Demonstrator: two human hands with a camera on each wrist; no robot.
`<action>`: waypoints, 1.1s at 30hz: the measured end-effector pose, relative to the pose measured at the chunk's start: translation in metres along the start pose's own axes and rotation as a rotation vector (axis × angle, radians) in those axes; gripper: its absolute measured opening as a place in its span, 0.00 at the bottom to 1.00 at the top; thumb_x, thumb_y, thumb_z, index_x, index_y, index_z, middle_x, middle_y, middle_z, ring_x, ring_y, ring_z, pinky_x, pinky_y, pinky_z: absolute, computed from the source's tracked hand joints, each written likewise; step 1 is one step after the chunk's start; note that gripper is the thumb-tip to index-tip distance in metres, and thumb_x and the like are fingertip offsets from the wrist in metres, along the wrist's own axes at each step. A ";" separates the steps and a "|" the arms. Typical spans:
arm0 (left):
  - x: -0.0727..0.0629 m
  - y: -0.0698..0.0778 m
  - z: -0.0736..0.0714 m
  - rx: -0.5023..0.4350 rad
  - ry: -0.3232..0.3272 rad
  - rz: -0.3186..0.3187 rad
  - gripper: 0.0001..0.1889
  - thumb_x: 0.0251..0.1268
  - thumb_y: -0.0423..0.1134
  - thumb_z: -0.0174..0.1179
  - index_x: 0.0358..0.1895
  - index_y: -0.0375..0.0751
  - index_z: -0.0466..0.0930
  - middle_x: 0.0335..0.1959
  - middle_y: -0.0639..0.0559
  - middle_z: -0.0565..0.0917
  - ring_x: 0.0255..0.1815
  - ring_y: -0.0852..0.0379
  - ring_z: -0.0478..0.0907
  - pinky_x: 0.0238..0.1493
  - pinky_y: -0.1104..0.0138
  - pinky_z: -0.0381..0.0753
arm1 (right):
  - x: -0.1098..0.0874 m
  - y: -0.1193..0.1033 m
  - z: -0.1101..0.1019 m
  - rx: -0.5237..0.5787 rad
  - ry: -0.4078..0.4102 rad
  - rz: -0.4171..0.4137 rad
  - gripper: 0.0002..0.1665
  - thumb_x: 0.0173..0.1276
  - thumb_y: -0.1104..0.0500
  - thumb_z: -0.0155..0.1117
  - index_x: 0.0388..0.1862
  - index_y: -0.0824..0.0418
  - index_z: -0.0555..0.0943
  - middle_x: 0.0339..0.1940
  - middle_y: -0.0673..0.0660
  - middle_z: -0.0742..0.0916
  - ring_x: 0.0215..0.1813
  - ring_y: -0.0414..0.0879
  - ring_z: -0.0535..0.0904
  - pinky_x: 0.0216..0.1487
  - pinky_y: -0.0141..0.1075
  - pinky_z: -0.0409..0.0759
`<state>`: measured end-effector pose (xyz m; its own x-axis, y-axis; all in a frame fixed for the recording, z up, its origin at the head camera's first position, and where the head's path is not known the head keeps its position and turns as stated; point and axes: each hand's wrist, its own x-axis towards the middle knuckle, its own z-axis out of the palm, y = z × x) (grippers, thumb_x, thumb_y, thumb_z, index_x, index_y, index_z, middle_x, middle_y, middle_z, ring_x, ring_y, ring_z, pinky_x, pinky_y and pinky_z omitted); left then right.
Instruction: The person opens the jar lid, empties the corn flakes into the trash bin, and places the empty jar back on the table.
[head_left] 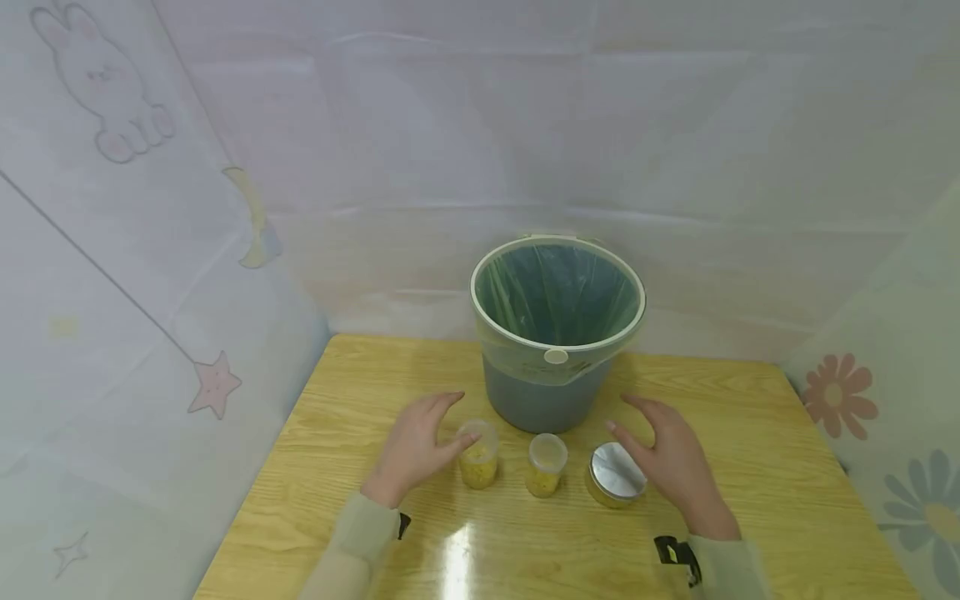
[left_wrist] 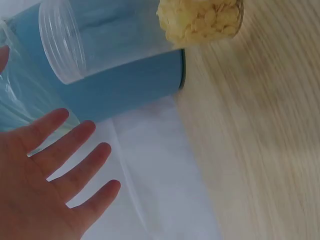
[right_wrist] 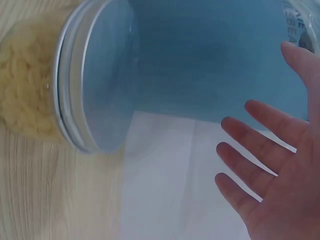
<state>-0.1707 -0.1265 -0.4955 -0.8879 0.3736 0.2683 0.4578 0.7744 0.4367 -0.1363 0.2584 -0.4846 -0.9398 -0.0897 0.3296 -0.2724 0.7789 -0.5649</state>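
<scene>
My left hand point(head_left: 416, 443) hovers with spread fingers beside a tall clear jar point(head_left: 478, 471) that has a translucent lid and yellow pieces in its lower part. In the left wrist view the jar point(left_wrist: 120, 37) stands apart from the fingers point(left_wrist: 82, 172). A smaller lidded jar point(head_left: 543, 479) with similar yellow contents stands in the middle. On the right, a wide jar with a silver lid point(head_left: 618, 472) is nearest to my right hand point(head_left: 671, 454), whose fingers are also spread. The right wrist view shows its yellow flat pieces point(right_wrist: 30, 75). Neither hand holds anything.
Behind the jars stands a blue-grey bucket point(head_left: 540, 404) with a pale rim and a plastic bag lining. All stand on a wooden table point(head_left: 390, 367). Pale printed cloth point(head_left: 450, 150) hangs close behind the table and along both sides.
</scene>
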 end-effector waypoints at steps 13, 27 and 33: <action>-0.015 0.008 0.022 -0.116 -0.020 -0.012 0.50 0.53 0.69 0.70 0.75 0.42 0.68 0.65 0.48 0.78 0.66 0.46 0.74 0.66 0.52 0.71 | -0.008 -0.033 0.004 0.058 0.140 -0.156 0.25 0.64 0.60 0.76 0.59 0.63 0.82 0.56 0.61 0.85 0.59 0.61 0.78 0.58 0.58 0.73; -0.028 -0.006 0.065 -0.382 -0.103 -0.104 0.50 0.42 0.53 0.83 0.70 0.39 0.69 0.57 0.48 0.82 0.57 0.50 0.79 0.60 0.48 0.76 | -0.008 -0.057 0.007 0.081 0.142 -0.223 0.27 0.60 0.60 0.79 0.59 0.61 0.83 0.55 0.55 0.86 0.59 0.55 0.79 0.58 0.53 0.75; -0.030 -0.013 0.076 -0.408 -0.098 -0.127 0.44 0.48 0.48 0.81 0.69 0.41 0.70 0.57 0.50 0.82 0.58 0.50 0.79 0.61 0.49 0.75 | -0.007 -0.060 0.009 0.086 0.135 -0.228 0.28 0.60 0.60 0.79 0.60 0.61 0.83 0.56 0.55 0.86 0.60 0.56 0.79 0.58 0.55 0.75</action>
<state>-0.1535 -0.1083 -0.5743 -0.9292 0.3508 0.1164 0.3076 0.5593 0.7698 -0.1153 0.2068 -0.4603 -0.8175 -0.1687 0.5507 -0.4961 0.6919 -0.5246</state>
